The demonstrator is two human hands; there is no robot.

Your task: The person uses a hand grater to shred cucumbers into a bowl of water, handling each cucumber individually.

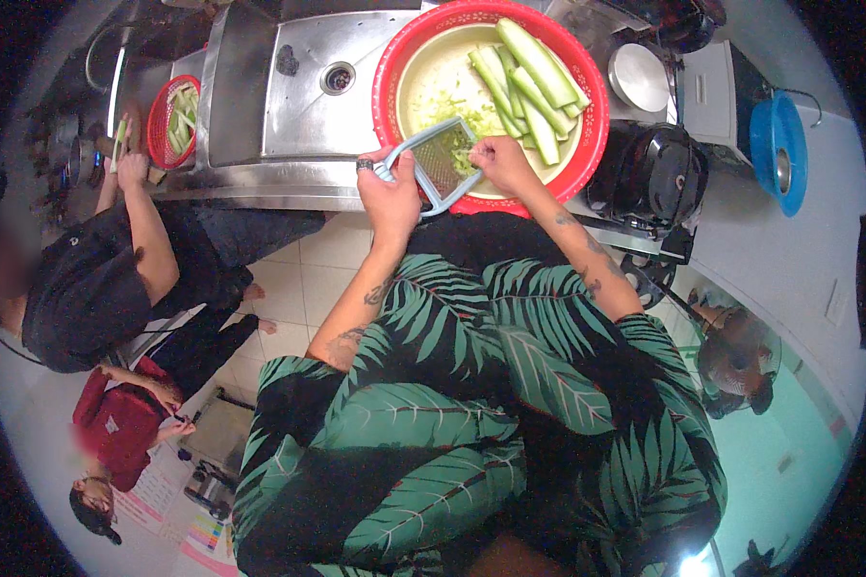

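Note:
My left hand (392,193) grips the handle of a flat metal grater (439,160) with a light-blue frame. The grater is tilted over the near rim of a red basin (597,137) with a cream inside. At the grater's right edge, the bunched fingers of my right hand (506,164) pinch wet green vegetable shreds (461,160) that cling to its face. Long cut pieces of a pale-green vegetable (538,79), likely cucumber or gourd, are piled in the basin's right half. More gratings (444,104) lie on the basin floor beyond the grater.
A steel sink (303,122) with a drain adjoins the basin on the left. Further left, a co-worker (94,281) holds a green strip beside a red basket (160,122). Another person (126,425) is behind. To the right are a metal bowl (639,77) and a black appliance (646,177).

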